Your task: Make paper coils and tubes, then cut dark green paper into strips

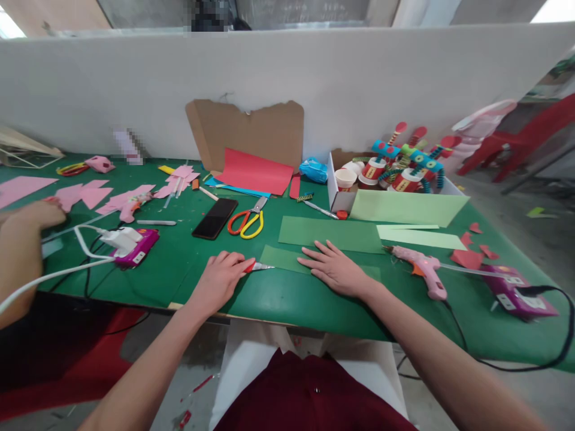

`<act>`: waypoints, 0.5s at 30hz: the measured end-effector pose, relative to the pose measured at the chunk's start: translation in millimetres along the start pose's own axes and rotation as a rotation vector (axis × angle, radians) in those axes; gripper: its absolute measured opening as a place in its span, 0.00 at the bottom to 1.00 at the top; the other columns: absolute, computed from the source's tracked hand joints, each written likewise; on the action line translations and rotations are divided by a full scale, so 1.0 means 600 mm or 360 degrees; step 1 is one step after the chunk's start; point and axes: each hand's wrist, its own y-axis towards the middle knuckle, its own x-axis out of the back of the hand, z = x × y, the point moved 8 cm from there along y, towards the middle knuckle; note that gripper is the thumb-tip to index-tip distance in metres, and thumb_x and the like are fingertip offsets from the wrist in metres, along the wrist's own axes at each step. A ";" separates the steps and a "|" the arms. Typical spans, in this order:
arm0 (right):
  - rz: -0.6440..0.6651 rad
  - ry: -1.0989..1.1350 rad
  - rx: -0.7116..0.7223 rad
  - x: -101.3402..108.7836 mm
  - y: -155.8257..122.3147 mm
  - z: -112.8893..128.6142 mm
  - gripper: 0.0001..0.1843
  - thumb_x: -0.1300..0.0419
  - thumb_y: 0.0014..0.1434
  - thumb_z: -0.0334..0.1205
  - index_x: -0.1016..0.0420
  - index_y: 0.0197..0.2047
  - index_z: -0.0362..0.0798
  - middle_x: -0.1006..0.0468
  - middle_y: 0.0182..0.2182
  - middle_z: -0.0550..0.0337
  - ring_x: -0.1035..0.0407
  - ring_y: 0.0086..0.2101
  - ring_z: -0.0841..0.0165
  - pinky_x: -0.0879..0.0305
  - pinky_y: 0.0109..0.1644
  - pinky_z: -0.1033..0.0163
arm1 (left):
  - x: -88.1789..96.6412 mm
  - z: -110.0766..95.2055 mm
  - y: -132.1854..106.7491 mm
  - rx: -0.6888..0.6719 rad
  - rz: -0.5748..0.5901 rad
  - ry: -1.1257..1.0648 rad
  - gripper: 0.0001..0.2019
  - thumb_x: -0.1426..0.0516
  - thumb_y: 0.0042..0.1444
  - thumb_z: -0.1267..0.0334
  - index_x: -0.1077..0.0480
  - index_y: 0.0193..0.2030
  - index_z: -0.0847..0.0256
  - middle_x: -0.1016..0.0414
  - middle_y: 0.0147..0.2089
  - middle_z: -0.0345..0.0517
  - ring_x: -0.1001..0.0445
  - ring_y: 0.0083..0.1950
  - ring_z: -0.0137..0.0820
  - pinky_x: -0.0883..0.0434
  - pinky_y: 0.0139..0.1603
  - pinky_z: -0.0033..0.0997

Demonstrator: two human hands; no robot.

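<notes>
My left hand (220, 280) is closed around a red-handled craft knife (260, 267), its blade pointing right over the left part of a green paper strip (283, 258). With fingers spread, my right hand (333, 269) lies flat on that strip, covering its middle. Just beyond my right hand is a wider darker-green paper piece (332, 233). Scissors (248, 221) with one red and one yellow handle lie past my left hand, beside a dark phone (215, 218). A pink glue gun (420, 268) rests to the right of my right hand.
Purple power strips (516, 293) (137, 246) with cables sit at both sides. A box (333, 179) of paper-cup figures stands at the back right, near pale green paper (413, 206). Red paper (256, 172) leans on cardboard (247, 129). Another person's hand (47, 212) is at left by pink paper.
</notes>
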 end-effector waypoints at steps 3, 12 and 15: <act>-0.0028 -0.0020 0.0006 -0.005 0.002 0.004 0.25 0.61 0.70 0.48 0.44 0.68 0.62 0.44 0.68 0.67 0.57 0.68 0.55 0.61 0.70 0.39 | 0.000 -0.007 0.001 0.0007 0.0010 0.0017 0.18 0.54 0.65 0.66 0.30 0.57 0.54 0.28 0.49 0.49 0.36 0.47 0.37 0.40 0.40 0.36; -0.0059 -0.0043 0.0011 0.000 0.003 0.006 0.25 0.61 0.70 0.48 0.43 0.67 0.62 0.43 0.67 0.67 0.57 0.68 0.56 0.60 0.70 0.39 | 0.003 -0.019 0.000 0.0054 -0.0006 0.0049 0.19 0.55 0.65 0.65 0.29 0.56 0.54 0.27 0.47 0.50 0.37 0.46 0.39 0.39 0.40 0.37; -0.0055 -0.0050 0.0003 0.001 0.003 0.008 0.24 0.60 0.70 0.47 0.43 0.67 0.62 0.43 0.67 0.67 0.57 0.68 0.56 0.59 0.70 0.39 | 0.005 -0.021 -0.002 0.0071 -0.0004 0.0053 0.19 0.55 0.64 0.66 0.29 0.56 0.53 0.28 0.47 0.51 0.37 0.46 0.39 0.39 0.40 0.37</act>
